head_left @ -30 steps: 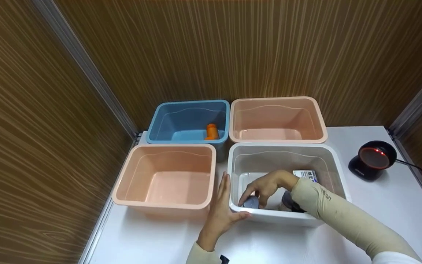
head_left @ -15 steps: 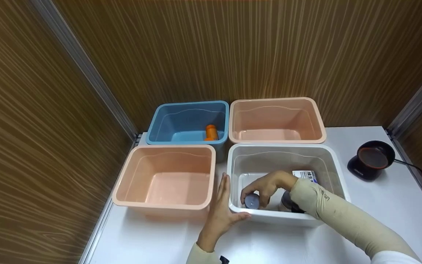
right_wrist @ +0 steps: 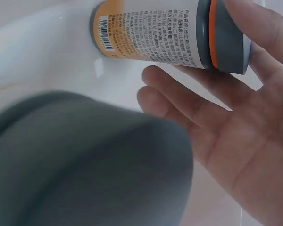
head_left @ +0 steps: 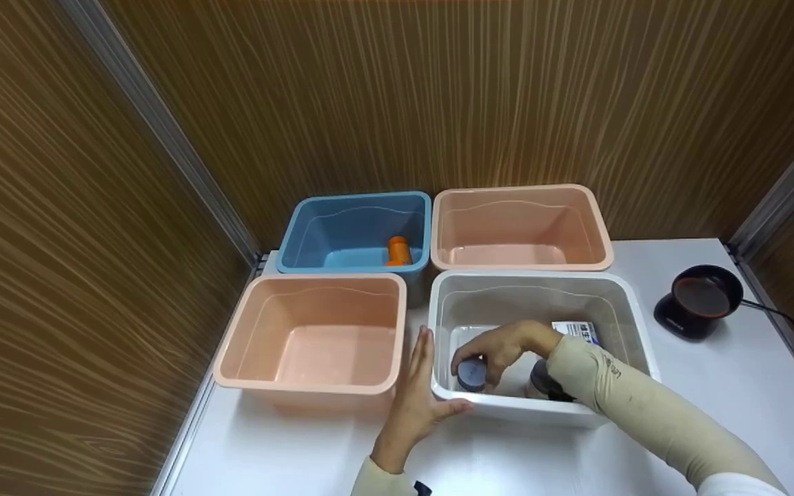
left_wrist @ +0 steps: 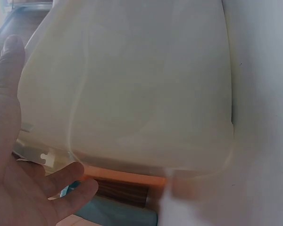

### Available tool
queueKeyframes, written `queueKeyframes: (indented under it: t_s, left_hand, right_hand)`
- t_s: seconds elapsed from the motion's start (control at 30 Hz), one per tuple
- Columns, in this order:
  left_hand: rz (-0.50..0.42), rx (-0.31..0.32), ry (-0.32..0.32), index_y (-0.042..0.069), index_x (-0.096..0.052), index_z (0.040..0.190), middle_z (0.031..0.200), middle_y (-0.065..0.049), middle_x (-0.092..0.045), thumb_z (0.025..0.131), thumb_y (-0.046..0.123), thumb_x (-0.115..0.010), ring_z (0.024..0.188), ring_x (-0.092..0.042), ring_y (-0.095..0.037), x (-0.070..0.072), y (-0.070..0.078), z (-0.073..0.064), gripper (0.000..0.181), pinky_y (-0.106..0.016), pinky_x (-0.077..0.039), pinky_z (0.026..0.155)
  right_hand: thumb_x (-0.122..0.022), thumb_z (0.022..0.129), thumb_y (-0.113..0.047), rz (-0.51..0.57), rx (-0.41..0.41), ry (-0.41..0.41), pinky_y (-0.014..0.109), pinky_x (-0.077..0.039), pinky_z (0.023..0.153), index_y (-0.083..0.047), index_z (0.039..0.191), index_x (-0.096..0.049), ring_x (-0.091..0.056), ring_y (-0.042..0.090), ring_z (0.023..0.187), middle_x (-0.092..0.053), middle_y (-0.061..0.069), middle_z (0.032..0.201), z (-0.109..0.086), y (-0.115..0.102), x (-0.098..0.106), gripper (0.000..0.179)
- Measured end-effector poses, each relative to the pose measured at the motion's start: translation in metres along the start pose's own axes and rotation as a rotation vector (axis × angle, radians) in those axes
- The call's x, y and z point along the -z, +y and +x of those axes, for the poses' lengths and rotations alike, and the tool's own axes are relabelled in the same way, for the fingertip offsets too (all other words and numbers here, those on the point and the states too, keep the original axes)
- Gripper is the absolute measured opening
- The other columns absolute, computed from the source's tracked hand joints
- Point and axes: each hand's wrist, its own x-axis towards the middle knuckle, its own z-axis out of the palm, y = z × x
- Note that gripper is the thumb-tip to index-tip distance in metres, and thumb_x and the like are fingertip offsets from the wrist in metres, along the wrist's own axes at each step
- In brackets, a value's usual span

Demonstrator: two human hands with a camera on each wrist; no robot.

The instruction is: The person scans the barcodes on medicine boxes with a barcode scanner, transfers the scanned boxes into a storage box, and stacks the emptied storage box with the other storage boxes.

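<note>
My right hand (head_left: 505, 346) reaches down into the white bin (head_left: 528, 275), its thumb and fingers round the grey cap of a supplement bottle (head_left: 471, 374). In the right wrist view that bottle (right_wrist: 155, 35) shows an orange and white printed label, a barcode and an orange ring under the cap. A second dark-capped bottle (head_left: 540, 380) stands under the right wrist, partly hidden by the sleeve; its blurred top fills the near part of the right wrist view. My left hand (head_left: 412, 396) rests at the bin's front left corner, fingers straight along the side, thumb over the front rim.
A white printed box (head_left: 574, 330) lies at the bin's right side. Pink bins stand to the left (head_left: 311, 382) and behind (head_left: 524, 265). The blue bin (head_left: 352, 269) at back left holds orange bottles (head_left: 398, 249). A black corded scanner (head_left: 700, 300) stands at right.
The right hand's fingers have closed in round the grey cap, and the bottle has shifted slightly away from the front wall. The scanner's red light has gone off. The left hand stays put.
</note>
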Motion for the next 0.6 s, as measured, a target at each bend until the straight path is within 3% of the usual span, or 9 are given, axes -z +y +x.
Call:
queueKeyframes:
  t_s: [0.2,0.43,0.6]
  left_hand:
    - [-0.013,0.002,-0.001,0.01,-0.009,0.163,0.168,-0.014,-0.007,0.065,0.068,-0.079,0.151,-0.012,-0.035,0.0,0.0,0.002,0.134,-0.054,-0.024,0.116]
    - [0.009,-0.003,-0.001,0.006,-0.011,0.163,0.169,-0.012,-0.006,0.065,0.043,-0.092,0.152,-0.011,-0.035,-0.001,0.0,0.003,0.132,-0.053,-0.021,0.117]
    - [0.001,0.032,-0.016,0.009,-0.009,0.163,0.169,-0.008,-0.004,0.067,0.055,-0.087,0.152,-0.009,-0.034,0.002,0.0,0.004,0.132,-0.053,-0.021,0.117]
  right_hand:
    - [-0.08,0.081,-0.011,0.013,0.071,0.157,0.033,-0.045,0.093,-0.01,0.137,-0.057,-0.054,0.015,0.106,-0.059,-0.002,0.117,-0.012,-0.004,0.009,0.061]
    - [-0.078,0.082,-0.008,0.1,0.141,0.331,0.039,-0.046,0.092,-0.009,0.14,-0.056,-0.055,0.023,0.107,-0.06,0.004,0.122,-0.04,-0.017,0.024,0.062]
    - [-0.076,0.083,-0.006,0.133,0.149,0.493,0.042,-0.046,0.091,-0.011,0.141,-0.056,-0.056,0.026,0.107,-0.061,0.006,0.123,-0.067,-0.036,0.033,0.061]
